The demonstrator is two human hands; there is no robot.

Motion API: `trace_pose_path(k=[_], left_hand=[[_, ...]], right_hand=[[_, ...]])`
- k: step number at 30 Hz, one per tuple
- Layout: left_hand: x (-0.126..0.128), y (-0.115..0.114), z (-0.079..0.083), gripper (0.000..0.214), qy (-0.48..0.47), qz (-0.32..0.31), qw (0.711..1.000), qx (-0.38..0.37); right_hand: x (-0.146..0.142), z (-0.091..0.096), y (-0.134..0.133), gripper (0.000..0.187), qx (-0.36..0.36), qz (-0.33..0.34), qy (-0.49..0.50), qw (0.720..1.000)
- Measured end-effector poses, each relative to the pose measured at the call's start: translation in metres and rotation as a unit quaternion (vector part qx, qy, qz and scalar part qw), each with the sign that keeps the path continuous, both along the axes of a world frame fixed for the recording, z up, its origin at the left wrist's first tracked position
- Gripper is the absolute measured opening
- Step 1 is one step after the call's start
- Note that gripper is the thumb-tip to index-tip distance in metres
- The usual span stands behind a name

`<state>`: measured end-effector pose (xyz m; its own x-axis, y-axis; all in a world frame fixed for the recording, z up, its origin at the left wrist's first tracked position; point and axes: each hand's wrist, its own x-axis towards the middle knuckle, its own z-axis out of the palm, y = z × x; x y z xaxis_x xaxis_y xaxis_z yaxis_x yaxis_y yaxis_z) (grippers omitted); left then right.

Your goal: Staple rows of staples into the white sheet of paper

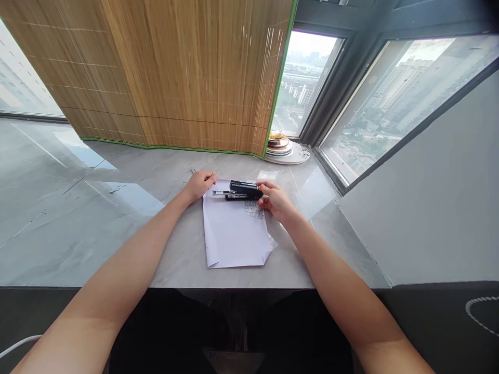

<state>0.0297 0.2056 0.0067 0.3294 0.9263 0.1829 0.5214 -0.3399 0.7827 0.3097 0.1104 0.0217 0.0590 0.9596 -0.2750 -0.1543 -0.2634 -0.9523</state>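
A black stapler (244, 188) lies over the upper part of a sheet of white paper (236, 234), its silver magazine rail (220, 192) sticking out to the left. My right hand (276, 201) grips the stapler's right end, thumb and fingers around it. Several strips of staples (254, 209) are on the paper just below the stapler. At the paper's upper left corner is my left hand (199, 185), its fingers curled together; what they hold, if anything, is too small to make out. The paper's lower corners are creased.
A small clear piece of plastic (268, 174) lies behind the paper. Stacked plates (279, 148) stand in the corner by the windows. A bamboo blind (187, 78) hangs down to the back of the marble-patterned ledge (117, 218). A white wall (429, 197) rises at right.
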Motion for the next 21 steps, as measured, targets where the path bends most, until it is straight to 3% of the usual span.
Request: trace_pose_path(k=[4,8,10,12,16,21], left_hand=[[0.0,-0.001,0.0,0.038,0.002,0.003,1.0,0.002],[0.003,-0.005,0.005,0.037,-0.034,0.023,0.999,0.029],[0.005,-0.008,0.009,0.037,-0.075,0.039,0.996,0.036],[0.007,-0.011,0.011,0.037,-0.13,0.049,0.99,0.017],[0.009,-0.014,0.015,0.043,-0.239,0.023,0.967,-0.08],[0.014,-0.019,0.022,0.081,-0.26,-0.065,0.929,-0.255]], right_hand=[[0.004,0.0,-0.002,0.034,0.116,-0.026,-0.187,0.975],[0.004,-0.003,0.004,0.04,0.262,0.034,-0.345,0.9],[0.002,-0.006,0.007,0.047,0.298,0.081,-0.397,0.864],[0.001,-0.008,0.01,0.043,0.308,0.092,-0.424,0.846],[-0.002,-0.006,0.006,0.022,0.333,0.021,-0.432,0.838],[-0.005,0.006,-0.007,0.018,0.412,-0.127,-0.441,0.788]])
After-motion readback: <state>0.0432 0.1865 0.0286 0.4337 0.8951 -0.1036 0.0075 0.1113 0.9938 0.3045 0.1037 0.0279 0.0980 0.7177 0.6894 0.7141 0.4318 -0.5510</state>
